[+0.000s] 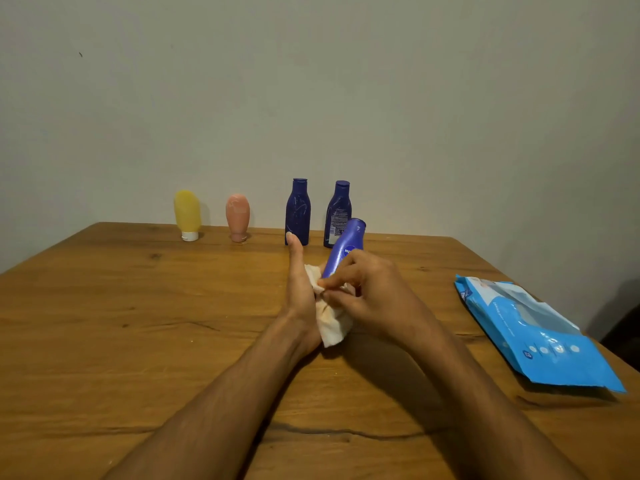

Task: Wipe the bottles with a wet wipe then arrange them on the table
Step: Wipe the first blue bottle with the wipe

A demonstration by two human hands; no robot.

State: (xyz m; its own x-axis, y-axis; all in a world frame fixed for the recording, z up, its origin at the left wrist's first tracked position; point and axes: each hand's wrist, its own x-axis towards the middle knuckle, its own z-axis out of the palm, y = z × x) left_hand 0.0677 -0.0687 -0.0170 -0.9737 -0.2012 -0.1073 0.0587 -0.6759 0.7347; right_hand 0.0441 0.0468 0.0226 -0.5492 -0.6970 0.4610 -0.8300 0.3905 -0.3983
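- Both forearms are stretched forward over the wooden table (pixel 138 323) and meet near its middle, so that the work is kept above bare wood.
- The left hand (pixel 300 289) is set edge-on with the thumb straight up. The wet wipe (pixel 332 322) is pressed against its palm. Its fingers are hidden, so how far it is closed cannot be told.
- The right hand (pixel 369 296) is curled, and a fold of the wipe is pinched between thumb and forefinger, seemingly to draw the cloth round the bottle.
- The blue Nivea bottle (pixel 348 245) is held between the hands, clear of the table and tilted away to the right. Its base is buried in the wipe, so the lower body is judged to be the part being cleaned.
- A tail of the wipe is left hanging below the hands.
- A blue wipes pack (pixel 533 334) is laid flat at the right, near the right arm, probably for easy reach.
- Four containers are stood in a row along the far edge by the wall: a yellow tube (pixel 187 213) and a peach tube (pixel 238 216) on their caps, then two dark blue bottles (pixel 298 211) (pixel 337 211) upright, out of the working space.
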